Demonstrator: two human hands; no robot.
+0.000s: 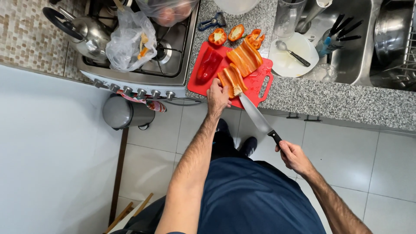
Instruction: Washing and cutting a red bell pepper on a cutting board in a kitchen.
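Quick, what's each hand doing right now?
Left hand: pressing on the orange pepper piece.
Right hand: closed around the knife handle.
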